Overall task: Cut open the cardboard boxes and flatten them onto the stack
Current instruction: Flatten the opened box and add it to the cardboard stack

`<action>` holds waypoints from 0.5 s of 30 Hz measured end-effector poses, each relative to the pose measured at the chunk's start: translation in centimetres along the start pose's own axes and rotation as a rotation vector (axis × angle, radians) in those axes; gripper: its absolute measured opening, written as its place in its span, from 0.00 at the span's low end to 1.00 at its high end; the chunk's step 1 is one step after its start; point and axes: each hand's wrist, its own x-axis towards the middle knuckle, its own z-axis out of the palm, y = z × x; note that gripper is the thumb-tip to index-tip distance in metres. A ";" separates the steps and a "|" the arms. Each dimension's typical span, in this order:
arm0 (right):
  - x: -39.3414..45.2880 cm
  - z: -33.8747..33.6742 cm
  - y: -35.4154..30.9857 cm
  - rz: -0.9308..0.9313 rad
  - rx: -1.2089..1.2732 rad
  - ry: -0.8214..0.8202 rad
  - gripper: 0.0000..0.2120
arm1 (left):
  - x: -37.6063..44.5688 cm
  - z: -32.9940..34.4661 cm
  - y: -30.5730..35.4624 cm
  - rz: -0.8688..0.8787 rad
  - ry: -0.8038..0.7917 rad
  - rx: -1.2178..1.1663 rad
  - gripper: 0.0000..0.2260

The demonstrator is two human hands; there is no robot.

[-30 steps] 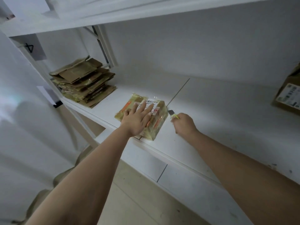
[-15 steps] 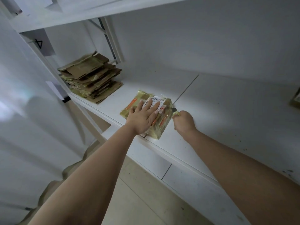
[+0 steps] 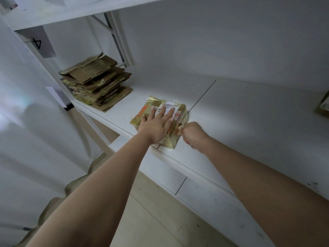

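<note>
We pin the box (image 3: 160, 120) flat under the open left hand (image 3: 156, 126), right hand (image 3: 193, 135) clenched on the cutter (image 3: 180, 128), slicing the side tape shallow and away from the left fingers (image 3: 170, 114).

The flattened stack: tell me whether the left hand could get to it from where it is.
Probably yes. The left hand lies flat on the taped box, holding nothing, and bare shelf separates it from the flattened stack further left.

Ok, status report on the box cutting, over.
Left hand flat on the taped box, pinning it to the shelf. Right hand fisted at the box's right edge; cutter hidden. Flattened stack far left, path clear.
</note>
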 end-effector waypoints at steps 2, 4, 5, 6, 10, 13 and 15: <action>-0.6 0.7 0.4 0.004 0.016 -0.048 0.06 | 0.0 0.1 0.0 -0.005 0.004 0.000 0.23; -1.4 1.1 0.7 0.003 0.030 -0.085 0.06 | 0.1 0.1 0.0 -0.010 0.007 0.002 0.22; -1.9 1.2 0.9 0.003 0.041 -0.103 0.06 | 0.1 0.0 0.1 -0.012 0.005 -0.001 0.22; -2.5 1.2 1.0 0.006 0.055 -0.116 0.06 | 0.1 0.0 0.1 -0.013 0.007 -0.004 0.23; -4.8 1.0 1.4 0.022 0.092 -0.177 0.11 | -0.1 0.2 0.2 -0.025 0.016 0.002 0.22; -6.0 0.2 1.4 0.033 0.088 -0.253 0.05 | -0.2 0.1 0.4 -0.024 0.017 0.009 0.22; -6.4 -0.1 1.4 0.022 0.061 -0.255 0.02 | -0.4 -0.1 0.6 -0.031 0.015 0.020 0.22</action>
